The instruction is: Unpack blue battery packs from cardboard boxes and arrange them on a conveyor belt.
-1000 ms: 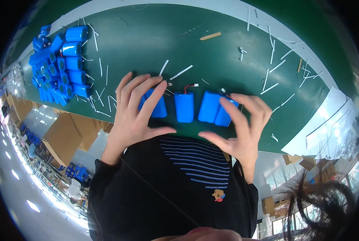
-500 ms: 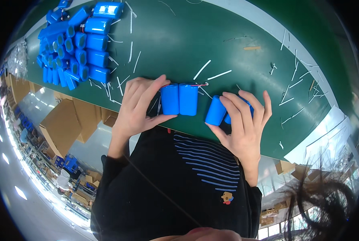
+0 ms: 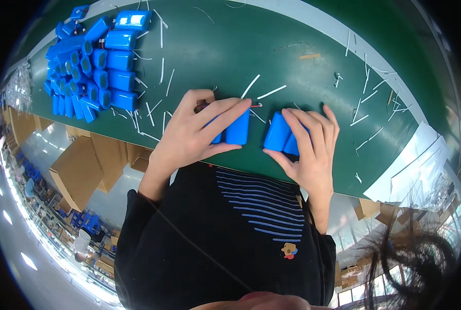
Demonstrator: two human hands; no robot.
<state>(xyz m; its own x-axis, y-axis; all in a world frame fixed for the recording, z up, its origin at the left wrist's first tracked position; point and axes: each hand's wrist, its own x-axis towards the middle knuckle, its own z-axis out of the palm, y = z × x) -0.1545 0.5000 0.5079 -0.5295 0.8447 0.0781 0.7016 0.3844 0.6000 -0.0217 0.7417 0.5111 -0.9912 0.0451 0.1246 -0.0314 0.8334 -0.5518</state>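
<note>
Left hand (image 3: 192, 124) grasping blue batteries (image 3: 237, 128), thumb at near end, fingers at far end; exact count under palm hard to tell. Right hand (image 3: 313, 139) grips blue pair (image 3: 276, 132) nearby on green desk (image 3: 199, 57). Step looks like lining up batteries. Next move calls for even squeeze, red wire (image 3: 255, 106) unpinched.

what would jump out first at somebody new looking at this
The big blue pile at the upper left of the green table stands out most. Next come the hands near the centre: the left hand grips blue packs, the right hand more just beside them. White strips lie scattered about.
</note>
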